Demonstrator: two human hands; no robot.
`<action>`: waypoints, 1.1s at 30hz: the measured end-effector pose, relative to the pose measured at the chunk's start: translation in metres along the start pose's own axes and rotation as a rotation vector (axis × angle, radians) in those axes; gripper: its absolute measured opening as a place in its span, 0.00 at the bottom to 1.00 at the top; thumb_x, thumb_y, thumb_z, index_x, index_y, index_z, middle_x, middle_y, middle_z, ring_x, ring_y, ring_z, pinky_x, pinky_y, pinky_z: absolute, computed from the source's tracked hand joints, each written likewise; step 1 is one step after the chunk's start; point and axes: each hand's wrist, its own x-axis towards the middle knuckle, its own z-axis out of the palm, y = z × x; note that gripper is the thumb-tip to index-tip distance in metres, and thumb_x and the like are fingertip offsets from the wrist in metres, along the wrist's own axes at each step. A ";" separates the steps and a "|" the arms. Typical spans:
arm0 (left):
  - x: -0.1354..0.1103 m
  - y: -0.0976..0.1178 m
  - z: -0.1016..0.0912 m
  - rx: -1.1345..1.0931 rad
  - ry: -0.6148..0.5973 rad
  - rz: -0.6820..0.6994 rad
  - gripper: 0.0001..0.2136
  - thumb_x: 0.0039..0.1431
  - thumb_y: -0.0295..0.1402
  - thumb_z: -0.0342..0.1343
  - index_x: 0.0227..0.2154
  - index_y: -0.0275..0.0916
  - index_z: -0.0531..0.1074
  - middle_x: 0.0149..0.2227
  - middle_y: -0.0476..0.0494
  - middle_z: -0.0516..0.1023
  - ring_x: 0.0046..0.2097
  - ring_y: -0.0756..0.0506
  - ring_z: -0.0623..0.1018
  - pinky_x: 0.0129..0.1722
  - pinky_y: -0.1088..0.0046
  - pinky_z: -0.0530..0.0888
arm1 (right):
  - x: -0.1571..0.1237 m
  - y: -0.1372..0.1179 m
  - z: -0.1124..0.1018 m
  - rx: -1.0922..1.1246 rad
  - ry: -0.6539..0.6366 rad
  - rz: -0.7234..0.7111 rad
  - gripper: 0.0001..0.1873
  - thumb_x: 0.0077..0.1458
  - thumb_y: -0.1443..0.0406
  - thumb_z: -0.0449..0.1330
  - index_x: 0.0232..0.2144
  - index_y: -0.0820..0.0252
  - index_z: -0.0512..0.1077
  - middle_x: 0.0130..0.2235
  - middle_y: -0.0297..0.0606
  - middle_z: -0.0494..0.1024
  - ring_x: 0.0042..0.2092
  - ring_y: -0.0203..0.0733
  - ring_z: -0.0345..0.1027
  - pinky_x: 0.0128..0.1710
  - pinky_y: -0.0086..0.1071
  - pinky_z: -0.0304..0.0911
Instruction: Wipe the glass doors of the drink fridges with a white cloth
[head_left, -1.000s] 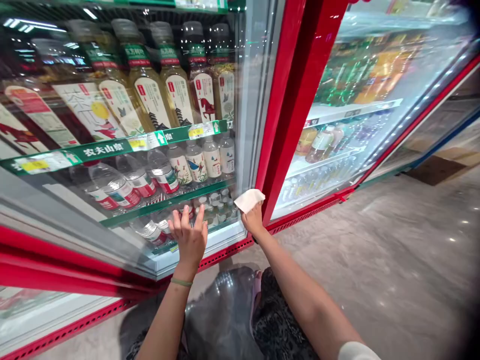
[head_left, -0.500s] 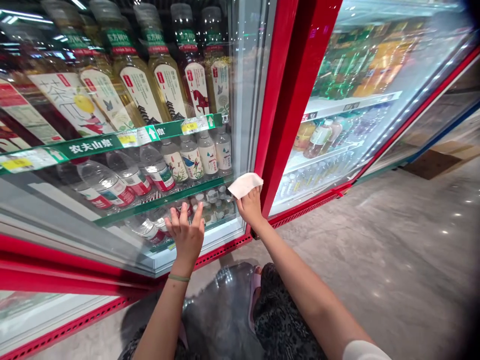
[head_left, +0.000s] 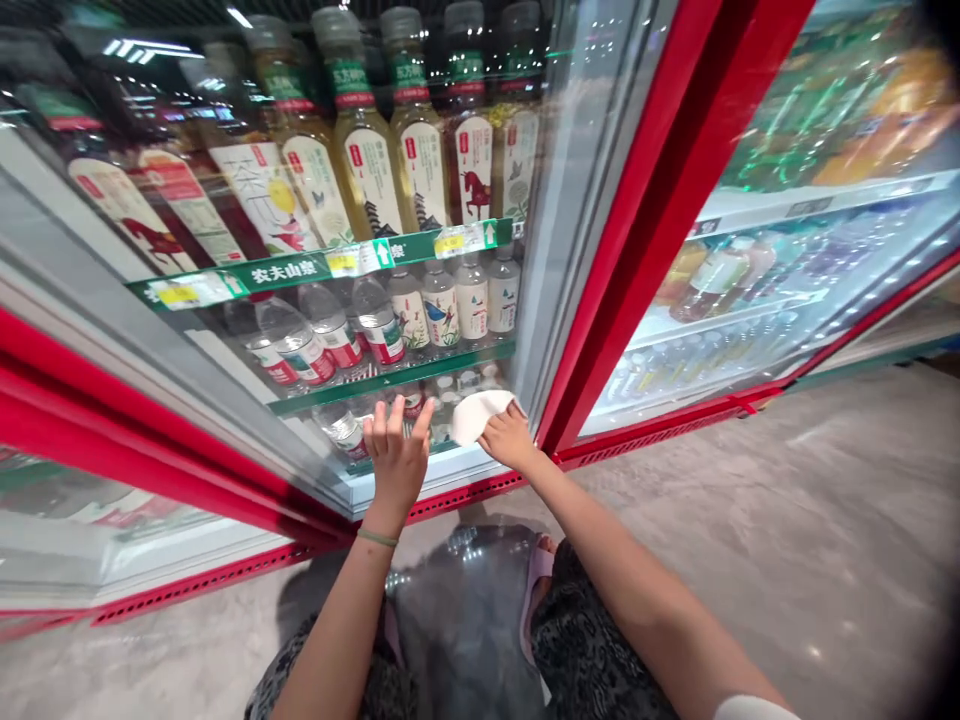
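Right hand (head_left: 508, 437): At 5 o'clock, just below the middle of your view. Your fingers are curled on the cloth (head_left: 472, 418), gripping its right end.
Left hand (head_left: 397, 465): Near 7 o'clock. It holds nothing. Your fingers are spread out and point up toward the glass (head_left: 450, 360); I can't say if they touch it.
Cloth: At 6 o'clock, in front of the low right part of the glass. It is white and thin, and may be paper. It sticks out to the left of your fingers. It looks to be against the glass, but I can't be sure.
Bottles (head_left: 367, 180): Behind the glass. The big ones run from about 10 to 12 o'clock.
Red frame (head_left: 675, 190): At 2 o'clock, between the glass and the next fridge (head_left: 847, 200).
Cloth step: I think you are at the step of holding the cloth up to the glass.
Next cloth move: It seems to call for a flat, light push, with care near the frame.
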 end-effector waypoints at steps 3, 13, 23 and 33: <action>-0.007 -0.018 -0.004 -0.038 -0.026 -0.061 0.30 0.64 0.31 0.60 0.68 0.52 0.63 0.67 0.33 0.63 0.74 0.29 0.51 0.69 0.39 0.55 | 0.017 -0.015 -0.003 0.040 -0.010 -0.081 0.12 0.65 0.62 0.58 0.43 0.51 0.81 0.42 0.39 0.85 0.52 0.48 0.72 0.67 0.49 0.55; -0.020 -0.070 -0.031 -0.053 -0.123 -0.132 0.24 0.67 0.35 0.57 0.65 0.48 0.67 0.68 0.31 0.61 0.74 0.30 0.54 0.70 0.44 0.58 | 0.032 -0.052 0.015 0.071 0.012 -0.147 0.10 0.65 0.61 0.60 0.34 0.50 0.81 0.36 0.36 0.85 0.47 0.46 0.73 0.66 0.44 0.52; -0.033 -0.110 -0.058 0.028 -0.112 -0.195 0.25 0.67 0.33 0.57 0.66 0.45 0.65 0.69 0.28 0.58 0.74 0.29 0.53 0.69 0.45 0.61 | 0.062 -0.111 0.025 0.074 0.079 -0.168 0.10 0.66 0.62 0.59 0.40 0.51 0.81 0.43 0.38 0.85 0.50 0.48 0.73 0.64 0.44 0.53; -0.048 -0.141 -0.077 -0.045 -0.134 -0.241 0.24 0.69 0.29 0.51 0.67 0.40 0.64 0.66 0.27 0.63 0.72 0.33 0.58 0.69 0.49 0.63 | 0.089 -0.170 0.033 0.133 0.110 -0.136 0.12 0.66 0.62 0.59 0.49 0.49 0.80 0.48 0.39 0.84 0.52 0.49 0.73 0.68 0.47 0.50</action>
